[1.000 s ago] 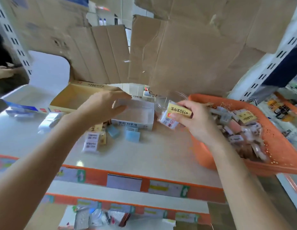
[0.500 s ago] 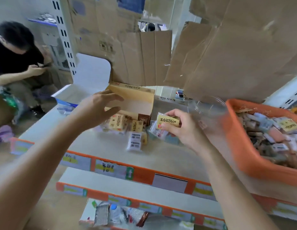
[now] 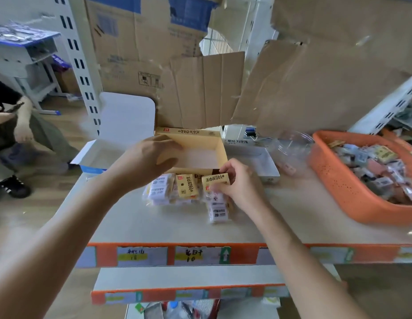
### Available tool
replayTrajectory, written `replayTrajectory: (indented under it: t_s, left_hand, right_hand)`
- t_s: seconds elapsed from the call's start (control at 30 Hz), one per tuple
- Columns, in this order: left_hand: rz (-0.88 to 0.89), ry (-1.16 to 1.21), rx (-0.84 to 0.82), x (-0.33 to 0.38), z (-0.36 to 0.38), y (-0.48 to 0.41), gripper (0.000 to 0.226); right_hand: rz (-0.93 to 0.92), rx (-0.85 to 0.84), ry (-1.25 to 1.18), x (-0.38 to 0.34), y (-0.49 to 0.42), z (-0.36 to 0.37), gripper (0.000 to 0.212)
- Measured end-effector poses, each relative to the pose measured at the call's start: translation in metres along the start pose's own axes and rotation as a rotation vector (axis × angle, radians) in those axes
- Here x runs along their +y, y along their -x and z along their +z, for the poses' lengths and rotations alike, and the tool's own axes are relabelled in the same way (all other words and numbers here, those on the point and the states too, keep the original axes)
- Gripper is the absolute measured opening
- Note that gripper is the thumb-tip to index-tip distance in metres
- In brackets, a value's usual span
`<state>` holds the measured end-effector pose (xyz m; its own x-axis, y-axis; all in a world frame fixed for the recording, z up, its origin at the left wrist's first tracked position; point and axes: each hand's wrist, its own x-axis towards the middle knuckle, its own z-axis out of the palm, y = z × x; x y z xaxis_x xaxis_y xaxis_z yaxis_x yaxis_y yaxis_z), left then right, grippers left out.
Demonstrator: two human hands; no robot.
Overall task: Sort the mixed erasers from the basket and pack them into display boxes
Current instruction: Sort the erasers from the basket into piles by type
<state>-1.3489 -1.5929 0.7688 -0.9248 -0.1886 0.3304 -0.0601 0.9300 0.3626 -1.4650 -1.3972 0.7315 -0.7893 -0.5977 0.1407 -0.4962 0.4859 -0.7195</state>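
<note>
An open yellow display box [image 3: 220,143] stands at the middle of the shelf top. My left hand [image 3: 149,160] rests against its left wall, fingers curled round the edge. My right hand [image 3: 235,185] pinches a yellow eraser [image 3: 215,180] just in front of the box's near right corner. A pile of yellow and white erasers [image 3: 175,188] lies on the shelf below the box front. The orange basket [image 3: 338,180] at the right holds several mixed erasers.
A white display box [image 3: 267,157] sits right of the yellow one, and a blue-and-white box [image 3: 96,155] with its lid up sits left. Crumpled clear plastic [image 3: 290,141] lies behind. Cardboard sheets [image 3: 315,84] line the back. A seated person [image 3: 11,125] is at the far left.
My view has swung left, away from the basket. My right hand carried the yellow eraser from the basket side to the yellow box front. My left hand went from the white box to the yellow one.
</note>
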Motion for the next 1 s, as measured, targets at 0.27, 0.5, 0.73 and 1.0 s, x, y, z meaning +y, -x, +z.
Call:
replayTrajectory:
  t_s: [0.27,0.5,0.73,1.0]
  left_hand:
    - [0.065,0.034,-0.014,0.017,0.01,-0.005,0.027]
    - [0.097,0.051,-0.04,0.063,0.031,-0.029,0.034]
    - [0.108,0.077,-0.028,0.132,0.068,-0.068,0.033]
    - [0.041,0.116,0.025,0.224,0.123,-0.118,0.033]
  right_hand:
    - [-0.158,0.209,0.145,0.002,0.01,-0.008,0.023]
    - [-0.161,0.136,0.213,0.034,0.027,-0.079,0.022]
    - [-0.161,0.18,0.249,0.086,0.024,-0.171,0.02]
    - [-0.181,0.047,0.318,0.16,0.006,-0.265,0.02]
